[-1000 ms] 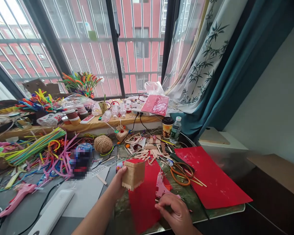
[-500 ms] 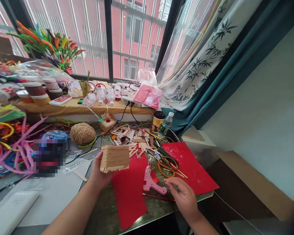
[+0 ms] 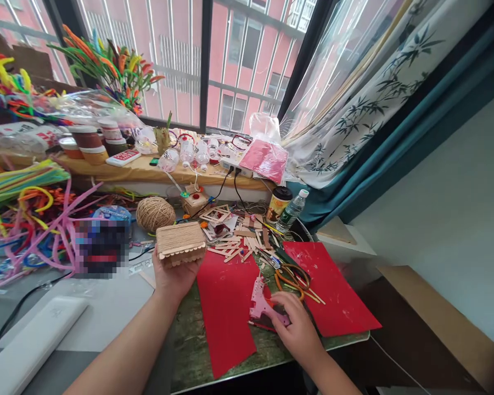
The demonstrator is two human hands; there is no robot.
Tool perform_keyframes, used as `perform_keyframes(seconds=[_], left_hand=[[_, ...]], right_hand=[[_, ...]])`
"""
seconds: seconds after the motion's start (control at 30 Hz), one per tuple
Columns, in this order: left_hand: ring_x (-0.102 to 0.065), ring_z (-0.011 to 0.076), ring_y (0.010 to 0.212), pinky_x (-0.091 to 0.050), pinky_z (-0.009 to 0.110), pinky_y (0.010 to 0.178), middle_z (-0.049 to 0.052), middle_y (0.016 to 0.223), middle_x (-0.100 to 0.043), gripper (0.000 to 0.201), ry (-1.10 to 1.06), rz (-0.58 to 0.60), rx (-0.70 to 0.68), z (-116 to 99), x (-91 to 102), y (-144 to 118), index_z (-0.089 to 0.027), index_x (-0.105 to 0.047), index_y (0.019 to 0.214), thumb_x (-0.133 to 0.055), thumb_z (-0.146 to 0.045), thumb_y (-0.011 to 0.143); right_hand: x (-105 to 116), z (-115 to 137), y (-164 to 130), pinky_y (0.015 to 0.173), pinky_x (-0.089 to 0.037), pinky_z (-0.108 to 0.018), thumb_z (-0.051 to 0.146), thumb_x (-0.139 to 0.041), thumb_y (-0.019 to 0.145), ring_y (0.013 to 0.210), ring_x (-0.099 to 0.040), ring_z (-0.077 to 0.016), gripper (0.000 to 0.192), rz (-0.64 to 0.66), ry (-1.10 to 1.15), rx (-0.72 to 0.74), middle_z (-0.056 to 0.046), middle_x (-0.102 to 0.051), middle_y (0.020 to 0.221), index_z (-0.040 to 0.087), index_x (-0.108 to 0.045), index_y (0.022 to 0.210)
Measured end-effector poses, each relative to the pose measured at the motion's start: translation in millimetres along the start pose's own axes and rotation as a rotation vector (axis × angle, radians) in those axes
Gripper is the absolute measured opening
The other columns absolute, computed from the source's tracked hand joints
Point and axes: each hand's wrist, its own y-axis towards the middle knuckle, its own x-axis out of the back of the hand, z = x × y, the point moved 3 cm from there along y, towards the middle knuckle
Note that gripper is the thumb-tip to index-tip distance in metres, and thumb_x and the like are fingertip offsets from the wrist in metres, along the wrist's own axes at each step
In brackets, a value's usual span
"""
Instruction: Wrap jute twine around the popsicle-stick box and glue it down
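A small box wound with twine [image 3: 181, 241], with craft-stick ends along its lower edge, is held up in my left hand [image 3: 176, 282]. My fingers and palm support it from below and behind. At the right, my right hand [image 3: 295, 323] is closed round the handle of a pink hot glue gun [image 3: 260, 300], which lies on the table with its nozzle pointing away from me. Just beyond this hand are orange-handled scissors [image 3: 294, 277]. Red sheets [image 3: 224, 323] lie under and beside the glue gun.
Loose craft sticks [image 3: 247, 236] are heaped behind the red sheets. A ball of twine [image 3: 155, 214], a paper cup [image 3: 278, 204] and a water bottle [image 3: 293, 210] stand at the back. Pipe cleaners [image 3: 45, 219] crowd the left side, and a white device [image 3: 39, 340] lies nearer.
My right hand has moved onto the glue gun's handle and closed round it. My left hand has tilted the box, so its broad twine-wound face now shows upward. The view has shifted slightly.
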Motion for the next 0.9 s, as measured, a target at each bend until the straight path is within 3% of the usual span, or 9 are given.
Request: perform_keyframes(seconds=[0.1, 0.23, 0.37, 0.47, 0.57, 0.7, 0.8, 0.83, 0.9], left_hand=[[-0.066, 0.0370, 0.130, -0.060, 0.054, 0.098, 0.010, 0.139, -0.072, 0.060, 0.024, -0.007, -0.011, 1, 0.6, 0, -0.031, -0.062, 0.141, -0.067, -0.060, 0.089], [-0.067, 0.0356, 0.127, -0.060, 0.054, 0.097, 0.010, 0.139, -0.072, 0.060, 0.076, -0.010, -0.002, 4, 2.7, -1, -0.030, -0.059, 0.144, -0.061, -0.062, 0.094], [-0.072, 0.0327, 0.118, -0.062, 0.050, 0.095, 0.011, 0.133, -0.074, 0.059, 0.162, -0.011, 0.220, 14, 0.7, -9, -0.025, -0.061, 0.143, -0.059, -0.062, 0.098], [-0.077, 0.0312, 0.103, -0.064, 0.044, 0.084, 0.011, 0.116, -0.080, 0.052, 0.215, -0.051, 0.374, 20, -0.6, -15, -0.019, -0.067, 0.133, -0.063, -0.056, 0.095], [-0.078, 0.0296, 0.092, -0.064, 0.042, 0.079, 0.010, 0.103, -0.082, 0.048, 0.222, -0.089, 0.439, 21, 0.9, -17, -0.016, -0.069, 0.126, -0.063, -0.051, 0.094], [-0.076, 0.0335, 0.110, -0.061, 0.048, 0.095, 0.013, 0.118, -0.080, 0.063, 0.237, -0.032, 0.390, 22, 4.9, -14, -0.016, -0.062, 0.140, -0.063, -0.060, 0.095], [-0.074, 0.0351, 0.117, -0.059, 0.050, 0.102, 0.014, 0.124, -0.079, 0.067, 0.297, 0.022, 0.358, 27, 7.3, -13, -0.018, -0.055, 0.149, -0.071, -0.049, 0.091], [-0.074, 0.0351, 0.117, -0.059, 0.049, 0.102, 0.013, 0.125, -0.078, 0.068, 0.310, 0.033, 0.357, 28, 7.6, -13, -0.019, -0.054, 0.150, -0.073, -0.043, 0.089], [-0.074, 0.0355, 0.119, -0.059, 0.049, 0.103, 0.013, 0.129, -0.077, 0.072, 0.324, 0.055, 0.348, 31, 7.0, -13, -0.019, -0.052, 0.153, -0.074, -0.035, 0.086]], right_hand=[[-3, 0, -1, 0.104, -0.056, -0.047, 0.028, -0.069, 0.096, 0.118, -0.068, -0.0320, 0.016, 0.041, -0.021, -0.001, -0.012, -0.074, 0.120, 0.026, -0.073, 0.111], [-6, -1, -2, 0.107, -0.055, -0.049, 0.023, -0.076, 0.087, 0.125, -0.066, -0.0337, 0.035, 0.077, -0.047, -0.033, -0.013, -0.071, 0.130, 0.025, -0.071, 0.121], [-12, -2, 5, 0.106, -0.054, -0.052, 0.014, -0.071, 0.083, 0.122, -0.066, -0.0341, 0.044, 0.102, -0.084, -0.057, -0.013, -0.071, 0.130, 0.024, -0.070, 0.125], [-15, -3, 14, 0.102, -0.056, -0.050, 0.008, -0.065, 0.083, 0.117, -0.067, -0.0334, 0.048, 0.159, -0.081, -0.022, -0.012, -0.073, 0.125, 0.024, -0.068, 0.128], [-11, -4, 17, 0.101, -0.056, -0.049, 0.011, -0.061, 0.089, 0.114, -0.068, -0.0325, 0.038, 0.157, -0.035, 0.005, -0.012, -0.073, 0.119, 0.023, -0.068, 0.123], [4, -5, 9, 0.098, -0.058, -0.047, 0.025, -0.063, 0.098, 0.115, -0.068, -0.0303, 0.037, -0.087, 0.225, -0.108, -0.014, -0.067, 0.128, 0.025, -0.057, 0.134], [9, -4, 6, 0.086, -0.061, -0.039, 0.033, -0.066, 0.099, 0.105, -0.071, -0.0252, 0.044, -0.340, 0.559, -0.273, -0.012, -0.067, 0.130, 0.028, -0.050, 0.140], [6, -3, 8, 0.078, -0.061, -0.035, 0.035, -0.069, 0.097, 0.097, -0.072, -0.0233, 0.043, -0.354, 0.659, -0.349, -0.011, -0.069, 0.126, 0.027, -0.053, 0.136], [-7, 1, 15, 0.063, -0.058, -0.030, 0.038, -0.079, 0.088, 0.080, -0.071, -0.0205, 0.039, -0.254, 0.835, -0.529, -0.010, -0.075, 0.111, 0.023, -0.066, 0.121]])
